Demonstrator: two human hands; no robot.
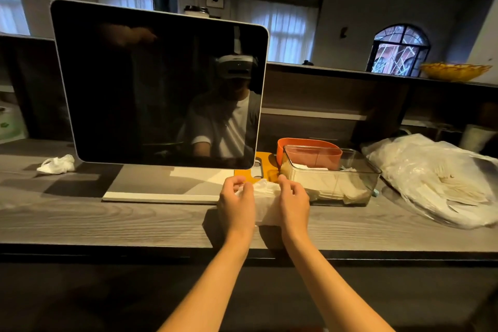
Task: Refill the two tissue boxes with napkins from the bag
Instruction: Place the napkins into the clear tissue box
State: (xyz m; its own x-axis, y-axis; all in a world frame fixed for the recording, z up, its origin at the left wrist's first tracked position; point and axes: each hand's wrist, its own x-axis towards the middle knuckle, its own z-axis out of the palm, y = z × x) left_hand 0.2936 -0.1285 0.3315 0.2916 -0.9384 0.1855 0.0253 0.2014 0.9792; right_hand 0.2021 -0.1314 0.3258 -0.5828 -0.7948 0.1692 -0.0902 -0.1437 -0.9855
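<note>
The soft white plastic-wrapped napkin bundle (265, 205) lies on the grey wooden surface (107, 221) under both hands. Left hand (237, 203) and right hand (293, 201) fingers pinch its thin, slippery wrap at the far edge; likely light, crushable, best held at its sides.

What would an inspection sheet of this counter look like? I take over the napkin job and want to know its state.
Surface: grey wood-grain counter, dimly lit.
Job's things: wrapped napkin pack at the front edge; clear box partly filled with napkins; orange box behind it; large plastic bag of napkins at right.
Clutter: crumpled plastic wrapper at left; dark screen on its stand; orange board.
Hands: left hand and right hand both pinch the pack's wrapping.
Cables: nothing seen.
Surroundings: shelf with yellow bowl; arched window.
</note>
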